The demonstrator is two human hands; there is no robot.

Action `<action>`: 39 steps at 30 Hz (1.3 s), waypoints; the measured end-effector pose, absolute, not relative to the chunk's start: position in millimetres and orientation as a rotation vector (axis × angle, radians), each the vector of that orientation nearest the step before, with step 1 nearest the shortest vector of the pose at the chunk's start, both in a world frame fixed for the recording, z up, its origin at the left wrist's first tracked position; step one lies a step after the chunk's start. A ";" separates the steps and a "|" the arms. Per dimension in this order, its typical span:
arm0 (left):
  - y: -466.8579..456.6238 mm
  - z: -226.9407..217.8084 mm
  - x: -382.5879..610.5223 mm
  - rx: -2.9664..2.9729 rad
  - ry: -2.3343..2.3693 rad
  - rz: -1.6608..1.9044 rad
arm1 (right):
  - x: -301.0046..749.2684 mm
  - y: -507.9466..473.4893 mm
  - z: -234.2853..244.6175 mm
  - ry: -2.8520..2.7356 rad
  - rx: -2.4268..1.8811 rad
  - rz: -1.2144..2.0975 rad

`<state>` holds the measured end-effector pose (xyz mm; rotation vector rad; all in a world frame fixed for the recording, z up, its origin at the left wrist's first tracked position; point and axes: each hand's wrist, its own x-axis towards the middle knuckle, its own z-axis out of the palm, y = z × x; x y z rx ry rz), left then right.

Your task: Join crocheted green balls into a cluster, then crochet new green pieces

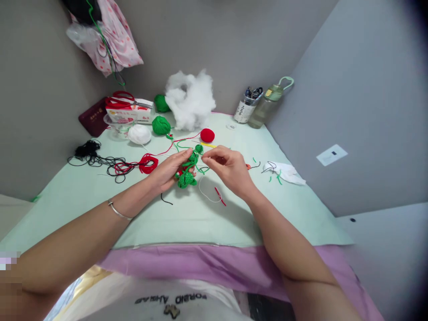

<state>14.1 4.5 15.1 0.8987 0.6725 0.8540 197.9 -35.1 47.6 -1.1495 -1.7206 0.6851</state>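
The largest thing is the pale green tabletop (167, 229); on it the hours are counted around the green crocheted piece (187, 179), with twelve away from the person. A pink dotted cloth (117, 38) hangs on the wall toward eleven. At twelve is a heap of white stuffing (192, 102), and near two o'clock the greenish bottle (264, 109) stands just beside a pen cup (243, 112). Between ten and eleven, red-handled scissors (119, 103) lie upon a box (123, 116).

The left hand (170, 169) is closed around the green crocheted piece, which it holds over the middle of the tabletop and partly covers. The right hand (225, 167), at three o'clock, is narrow: its thumb and first finger pinch a thin pale thing, too small to be named.

A white tissue (289, 173) lies at three, beyond the right hand. A black yarn tangle (87, 149) spreads at nine, and its strands run into a red coil (148, 163). The white ball (139, 134) is at ten, two green balls (161, 125) at eleven, the red ball (207, 135) at one. Red yarn crosses just beyond the piece. The smallest are a red strip (220, 196) between four and five, and a short black thread (166, 200) at seven.
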 end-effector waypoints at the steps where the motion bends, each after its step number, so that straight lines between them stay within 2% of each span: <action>1: 4.6 14.9 13.9 0.897 0.673 0.855 | 196.5 -35.4 45.8 -1.761 -1.173 0.670; 23: 3.0 17.7 12.0 1.014 0.714 0.921 | 192.1 -37.4 44.8 -1.798 -1.362 0.611; 39: 2.8 16.0 10.5 1.099 0.662 0.942 | 200.8 -26.2 39.9 -1.733 -1.193 0.905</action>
